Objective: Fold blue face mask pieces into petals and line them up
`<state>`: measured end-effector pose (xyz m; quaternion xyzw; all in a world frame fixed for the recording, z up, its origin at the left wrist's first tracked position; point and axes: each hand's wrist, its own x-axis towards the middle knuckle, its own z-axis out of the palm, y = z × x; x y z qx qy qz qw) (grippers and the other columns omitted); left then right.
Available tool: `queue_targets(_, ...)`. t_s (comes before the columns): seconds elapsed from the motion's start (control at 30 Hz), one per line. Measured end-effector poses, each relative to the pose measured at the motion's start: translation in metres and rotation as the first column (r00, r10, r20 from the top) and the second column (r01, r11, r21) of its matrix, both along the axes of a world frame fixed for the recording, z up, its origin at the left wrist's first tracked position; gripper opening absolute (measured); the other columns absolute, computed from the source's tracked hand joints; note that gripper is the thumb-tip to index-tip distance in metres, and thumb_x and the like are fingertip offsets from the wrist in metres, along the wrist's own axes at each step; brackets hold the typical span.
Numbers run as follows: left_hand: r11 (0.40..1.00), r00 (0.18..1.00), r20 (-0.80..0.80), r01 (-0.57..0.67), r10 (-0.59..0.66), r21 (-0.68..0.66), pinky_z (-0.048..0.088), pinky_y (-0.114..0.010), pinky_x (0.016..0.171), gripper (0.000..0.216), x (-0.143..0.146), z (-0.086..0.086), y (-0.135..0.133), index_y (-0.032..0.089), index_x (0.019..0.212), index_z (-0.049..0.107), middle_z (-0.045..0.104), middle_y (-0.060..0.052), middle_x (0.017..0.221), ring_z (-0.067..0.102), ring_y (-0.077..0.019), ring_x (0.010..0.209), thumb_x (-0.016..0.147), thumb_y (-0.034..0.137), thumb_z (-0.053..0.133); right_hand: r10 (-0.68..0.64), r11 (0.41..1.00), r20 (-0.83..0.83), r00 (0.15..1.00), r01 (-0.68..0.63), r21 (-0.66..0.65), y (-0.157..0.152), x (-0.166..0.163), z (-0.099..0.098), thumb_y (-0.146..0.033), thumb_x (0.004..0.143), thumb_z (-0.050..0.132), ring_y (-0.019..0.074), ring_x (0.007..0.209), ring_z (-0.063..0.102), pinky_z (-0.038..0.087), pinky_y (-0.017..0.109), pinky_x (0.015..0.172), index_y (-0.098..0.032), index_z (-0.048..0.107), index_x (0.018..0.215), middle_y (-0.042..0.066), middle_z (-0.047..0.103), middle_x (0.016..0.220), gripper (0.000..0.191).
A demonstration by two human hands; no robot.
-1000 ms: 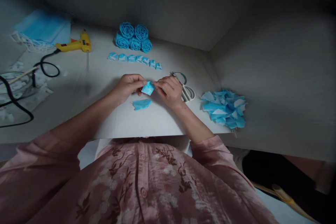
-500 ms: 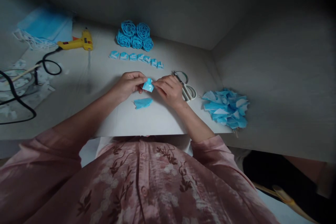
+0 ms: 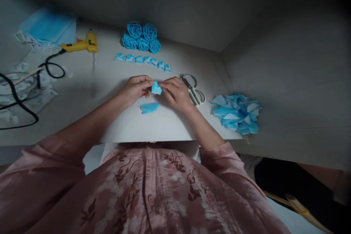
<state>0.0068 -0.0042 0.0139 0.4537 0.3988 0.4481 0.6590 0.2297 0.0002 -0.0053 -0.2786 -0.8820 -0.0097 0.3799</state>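
My left hand (image 3: 134, 89) and my right hand (image 3: 177, 93) meet over the middle of the white table (image 3: 109, 124). Both pinch one small folded blue piece (image 3: 156, 89) between their fingertips, held just above the tabletop. A second flat blue piece (image 3: 149, 107) lies on the table just below the hands. A row of several small folded blue pieces (image 3: 143, 62) sits further back. Behind that row stands a cluster of blue rolled roses (image 3: 141, 38).
White-handled scissors (image 3: 193, 90) lie right beside my right hand. A heap of cut blue pieces (image 3: 237, 113) sits at the right edge. A yellow glue gun (image 3: 80, 45) with black cord (image 3: 16, 102) and stacked blue masks (image 3: 46, 29) lie far left.
The blue piece between my fingers has been folded smaller and tighter. Both hands stay almost in the same place.
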Motion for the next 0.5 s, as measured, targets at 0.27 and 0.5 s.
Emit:
queue_targets(0.27,0.997,0.999,-0.053,0.001,0.003,0.072,0.045,-0.022,0.051,0.031,-0.0010,-0.0020,0.0017,0.016,0.079,0.070,0.070,-0.003,0.068,0.062,-0.0119,0.059,0.071,0.041,0.088,-0.111,0.815,-0.379,0.919,-0.134,-0.564,0.0022,-0.0013,-0.0033,-0.059,0.110,0.046,0.0215,0.107,0.071,0.057,0.040,0.099,-0.022,0.058,0.145,0.010,0.076,0.116,0.053)
queue_targets(0.5,0.975,0.983,-0.184,0.063,-0.023,0.214,0.038,-0.022,0.047,0.030,0.0000,0.0003,-0.0019,0.017,0.075,0.071,0.061,0.002,0.056,0.051,-0.0087,0.049,0.074,0.043,0.087,-0.119,0.490,-0.502,0.857,-0.389,-0.780,0.0037,-0.0072,-0.0041,-0.069,0.088,0.077,0.0169,0.088,0.066,0.058,0.033,0.084,-0.027,0.057,0.148,0.002,0.071,0.098,0.075)
